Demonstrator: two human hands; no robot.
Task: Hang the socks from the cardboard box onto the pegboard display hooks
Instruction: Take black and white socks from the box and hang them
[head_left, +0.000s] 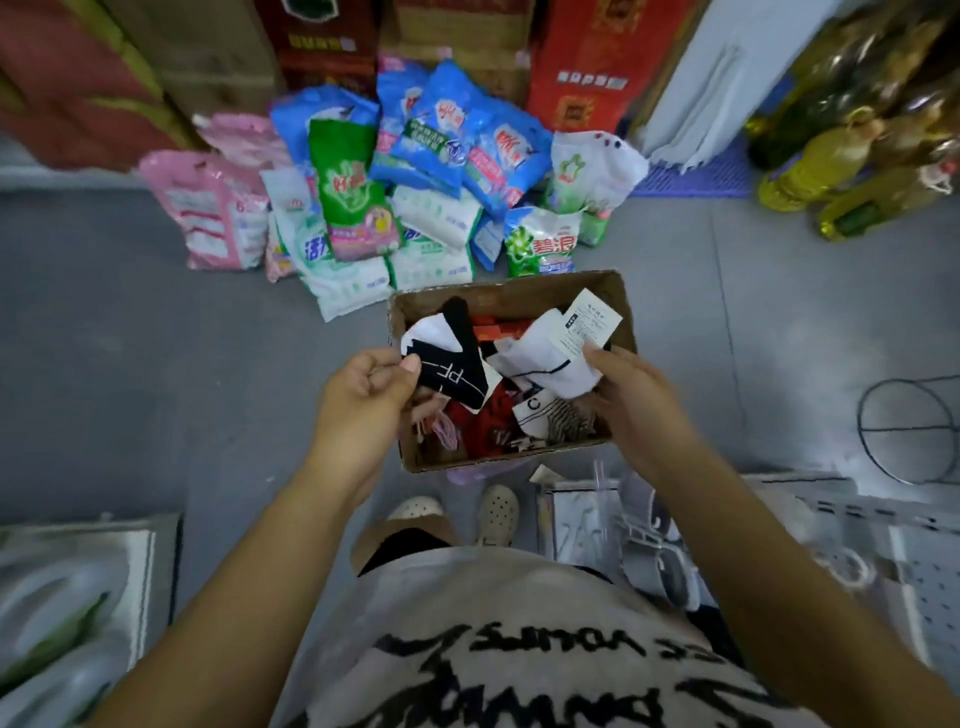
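While the left grip is clamped, thumb against fingers, on the near edge of a black-and-white sock, that sock extends away from it over the left part of the cardboard box. White lettering shows on its black section.

Right grip: closed on the edge of a white sock with a thin dark stripe, thumb on top. This sock reaches away from the grip over the right part of the box. A white paper label sits at its far end, against the box's far right corner.

Between the two grips, and lower, loose socks fill the box: red, striped, pink, and a white one marked with a letter C. Neither grip touches these. The two held socks lie close together at the middle of the box; whether they touch cannot be told.

The box stands on a grey floor. Beyond both grips, just past the box's far wall, lies a heap of detergent bags in blue, green, pink and white, with red cartons behind it. Far to the right of the right grip stand yellow oil bottles; nearer on that side, a wire ring stand. On the near side of the grips, the person's pale shoes stand just short of the box. A white perforated panel, blurred, sits at the near right.
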